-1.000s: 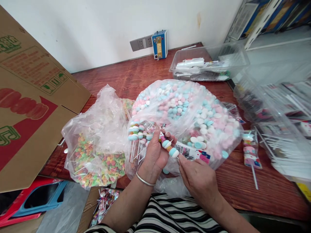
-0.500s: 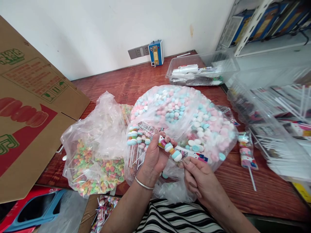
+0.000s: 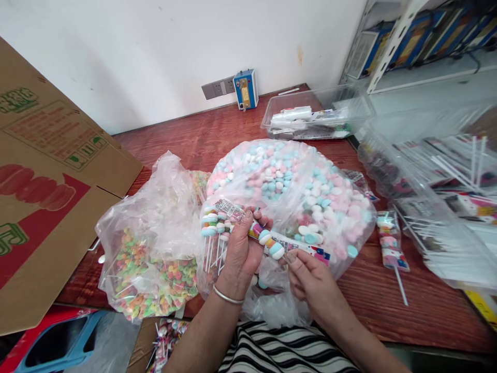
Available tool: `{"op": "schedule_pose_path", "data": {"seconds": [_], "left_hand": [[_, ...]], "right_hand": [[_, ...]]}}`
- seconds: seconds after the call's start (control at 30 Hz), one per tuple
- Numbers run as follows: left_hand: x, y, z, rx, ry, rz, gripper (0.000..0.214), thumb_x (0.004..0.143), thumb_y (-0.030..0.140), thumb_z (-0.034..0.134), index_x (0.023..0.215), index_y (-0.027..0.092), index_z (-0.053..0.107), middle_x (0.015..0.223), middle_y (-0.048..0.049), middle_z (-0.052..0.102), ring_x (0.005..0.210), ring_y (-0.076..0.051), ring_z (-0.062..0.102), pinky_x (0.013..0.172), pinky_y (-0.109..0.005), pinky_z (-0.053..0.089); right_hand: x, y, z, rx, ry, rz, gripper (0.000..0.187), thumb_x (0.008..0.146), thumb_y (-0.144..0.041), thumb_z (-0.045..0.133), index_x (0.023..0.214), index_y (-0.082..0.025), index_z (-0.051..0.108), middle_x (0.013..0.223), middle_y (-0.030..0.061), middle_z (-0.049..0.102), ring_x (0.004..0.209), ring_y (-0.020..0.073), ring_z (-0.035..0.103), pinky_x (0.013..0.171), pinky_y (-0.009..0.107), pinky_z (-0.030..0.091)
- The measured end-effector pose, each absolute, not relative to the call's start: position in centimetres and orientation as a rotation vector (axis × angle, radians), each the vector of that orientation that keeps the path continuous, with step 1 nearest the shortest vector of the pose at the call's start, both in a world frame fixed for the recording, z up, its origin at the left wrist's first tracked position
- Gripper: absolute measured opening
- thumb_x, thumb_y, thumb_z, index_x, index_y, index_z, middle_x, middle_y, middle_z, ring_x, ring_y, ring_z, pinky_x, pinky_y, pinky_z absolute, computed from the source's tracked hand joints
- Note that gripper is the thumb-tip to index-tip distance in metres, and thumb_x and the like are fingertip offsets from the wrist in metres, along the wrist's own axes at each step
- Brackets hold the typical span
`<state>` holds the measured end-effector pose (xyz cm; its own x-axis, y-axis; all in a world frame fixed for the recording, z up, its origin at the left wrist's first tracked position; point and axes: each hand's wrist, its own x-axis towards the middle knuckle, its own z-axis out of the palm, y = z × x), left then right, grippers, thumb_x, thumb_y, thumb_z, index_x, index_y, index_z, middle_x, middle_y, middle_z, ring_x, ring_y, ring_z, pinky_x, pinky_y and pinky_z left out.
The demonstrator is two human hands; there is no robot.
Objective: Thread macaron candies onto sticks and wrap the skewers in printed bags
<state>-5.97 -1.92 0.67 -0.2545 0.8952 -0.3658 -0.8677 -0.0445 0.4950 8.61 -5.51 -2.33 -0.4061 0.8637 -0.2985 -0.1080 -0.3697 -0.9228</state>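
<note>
A red-brown wooden table (image 3: 166, 134) carries a large clear plastic bag (image 3: 291, 187) of pastel pink, blue and white candies, still amply stocked. Left of that bag sits a smaller clear bag (image 3: 166, 207) of ring-shaped candies; to its right, a transparent plastic tray (image 3: 446, 207) with plenty of white sticks and printed wrappers. Below its left side, past the table edge, a colourful heap of wrapped candy sticks (image 3: 167, 336) looks finished. In front of the bag, the left hand (image 3: 244, 248) is loosely curled, palm up, and the right hand (image 3: 310, 280) is pinched shut. A bunch of unwrapped candy skewers (image 3: 210, 221) on the bag's left edge seems left to do; just right of the bag lies one white-stemmed wrapped skewer (image 3: 392, 241). Over the bag's front, the left holds a narrow printed clear sleeve (image 3: 229, 207), while the right grips the stem end of a blue, white and orange skewer (image 3: 271, 244), apparently only partly inside.
</note>
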Motion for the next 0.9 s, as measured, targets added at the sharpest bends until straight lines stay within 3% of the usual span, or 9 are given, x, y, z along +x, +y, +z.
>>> {"op": "schedule_pose_path", "data": {"seconds": [0.1, 0.17, 0.3, 0.43, 0.57, 0.63, 0.7, 0.77, 0.9], "left_hand": [[-5.9, -2.0, 0.9, 0.075, 0.682, 1.646, 0.004, 0.088, 0.018, 0.063, 0.086, 0.015, 0.062, 0.074, 0.0024, 0.057, 0.068, -0.009, 0.059, 0.084, -0.032, 0.054], [-5.7, -2.1, 1.1, 0.067, 0.692, 1.632, 0.007, 0.089, 0.020, 0.061, 0.085, 0.015, 0.061, 0.073, 0.0024, 0.056, 0.066, -0.009, 0.057, 0.081, -0.032, 0.054], [-5.4, -2.0, 1.5, 0.045, 0.752, 1.602, 0.010, 0.090, 0.021, 0.061, 0.082, 0.015, 0.059, 0.070, 0.0021, 0.054, 0.064, -0.009, 0.055, 0.073, -0.027, 0.053], [-5.1, -1.9, 1.7, -0.002, 0.841, 1.582, 0.012, 0.089, 0.023, 0.061, 0.080, 0.015, 0.059, 0.070, 0.0015, 0.054, 0.063, -0.010, 0.056, 0.071, -0.028, 0.053], [-4.9, -1.7, 1.6, -0.088, 0.920, 1.562, 0.012, 0.089, 0.023, 0.062, 0.081, 0.015, 0.059, 0.070, 0.0009, 0.055, 0.062, -0.011, 0.056, 0.069, -0.028, 0.053], [-4.7, -1.7, 1.5, -0.104, 0.922, 1.561, 0.010, 0.089, 0.023, 0.062, 0.082, 0.016, 0.059, 0.071, 0.0008, 0.055, 0.062, -0.011, 0.056, 0.069, -0.028, 0.053], [-4.5, -1.9, 1.3, -0.070, 0.869, 1.572, 0.011, 0.089, 0.025, 0.063, 0.083, 0.016, 0.059, 0.070, 0.0014, 0.054, 0.062, -0.010, 0.055, 0.069, -0.027, 0.053], [-4.3, -2.2, 1.1, 0.001, 0.786, 1.581, 0.014, 0.088, 0.029, 0.064, 0.084, 0.016, 0.059, 0.070, 0.0019, 0.054, 0.064, -0.010, 0.056, 0.071, -0.027, 0.053], [-3.9, -2.9, 0.3, 0.123, 0.673, 1.483, 0.023, 0.088, 0.039, 0.064, 0.084, 0.016, 0.060, 0.071, 0.0013, 0.055, 0.071, -0.013, 0.061, 0.078, -0.030, 0.053]], "right_hand": [[8.3, -5.6, -2.3, -0.969, -0.806, 2.303, 0.037, 0.088, -0.058, 0.054, 0.084, -0.021, 0.054, 0.047, -0.0141, 0.022, 0.036, 0.0052, 0.008, 0.035, 0.020, 0.014], [8.3, -5.8, -2.5, -0.949, -0.912, 2.259, 0.036, 0.089, -0.056, 0.054, 0.082, -0.021, 0.053, 0.048, -0.0134, 0.025, 0.036, 0.0053, 0.011, 0.036, 0.020, 0.015], [8.5, -5.6, -2.8, -1.080, -1.675, 1.343, 0.028, 0.094, -0.034, 0.051, 0.071, -0.019, 0.053, 0.056, -0.0042, 0.046, 0.048, 0.0094, 0.039, 0.048, 0.023, 0.029], [9.0, -5.3, -3.2, -0.979, -2.110, 0.267, 0.025, 0.095, -0.016, 0.050, 0.072, -0.017, 0.059, 0.054, -0.0011, 0.052, 0.051, 0.0126, 0.044, 0.054, 0.029, 0.028], [9.3, -5.3, -3.6, -0.827, -2.236, -0.077, 0.013, 0.095, -0.011, 0.053, 0.093, -0.011, 0.066, 0.058, 0.0011, 0.059, 0.055, 0.0153, 0.049, 0.058, 0.032, 0.030], [9.2, -5.3, -3.6, -0.831, -2.214, 0.002, 0.013, 0.094, -0.011, 0.052, 0.095, -0.012, 0.066, 0.060, 0.0016, 0.061, 0.056, 0.0153, 0.051, 0.057, 0.031, 0.031], [9.0, -5.2, -3.5, -0.949, -2.091, 0.345, 0.015, 0.095, -0.017, 0.051, 0.087, -0.016, 0.064, 0.061, 0.0014, 0.060, 0.056, 0.0144, 0.051, 0.056, 0.029, 0.033], [8.8, -5.0, -3.2, -1.093, -1.807, 0.954, 0.023, 0.095, -0.029, 0.050, 0.077, -0.018, 0.059, 0.057, -0.0015, 0.054, 0.050, 0.0119, 0.046, 0.050, 0.026, 0.032], [8.3, -4.8, -2.6, -1.020, -0.988, 2.051, 0.033, 0.089, -0.051, 0.053, 0.077, -0.020, 0.054, 0.043, -0.0132, 0.027, 0.034, 0.0055, 0.017, 0.036, 0.020, 0.019]]}}
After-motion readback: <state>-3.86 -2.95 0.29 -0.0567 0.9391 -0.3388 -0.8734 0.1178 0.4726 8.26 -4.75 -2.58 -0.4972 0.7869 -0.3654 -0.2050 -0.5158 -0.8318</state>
